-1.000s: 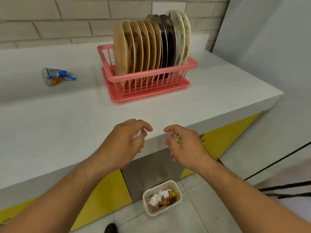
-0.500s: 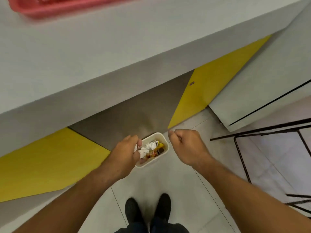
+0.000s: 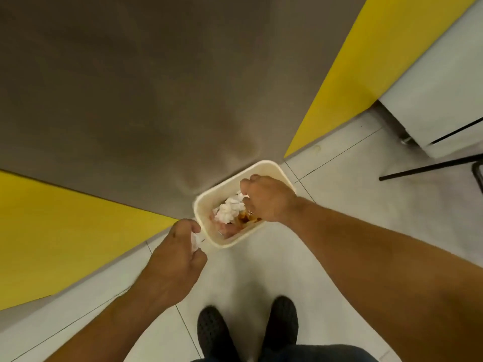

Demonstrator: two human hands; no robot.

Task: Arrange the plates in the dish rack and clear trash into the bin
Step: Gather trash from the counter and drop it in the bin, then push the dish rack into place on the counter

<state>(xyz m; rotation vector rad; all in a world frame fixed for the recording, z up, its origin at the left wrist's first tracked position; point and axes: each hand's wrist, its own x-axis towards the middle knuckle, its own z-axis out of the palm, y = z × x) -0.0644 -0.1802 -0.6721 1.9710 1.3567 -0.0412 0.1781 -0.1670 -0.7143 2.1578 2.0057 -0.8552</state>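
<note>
Right hand (image 3: pixel 266 198) has moved over the bin (image 3: pixel 262 165), grip curled, hold unclear; left hand (image 3: pixel 177 248) pinches paper wad (image 3: pixel 195 240) beside its rim.

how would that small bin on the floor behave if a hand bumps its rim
The bin looks like thin plastic holding crumpled paper and scraps, so it is probably light and would likely slide on the smooth floor tiles. Seen from above, its height is unclear, so whether it would tip cannot be judged.
</note>
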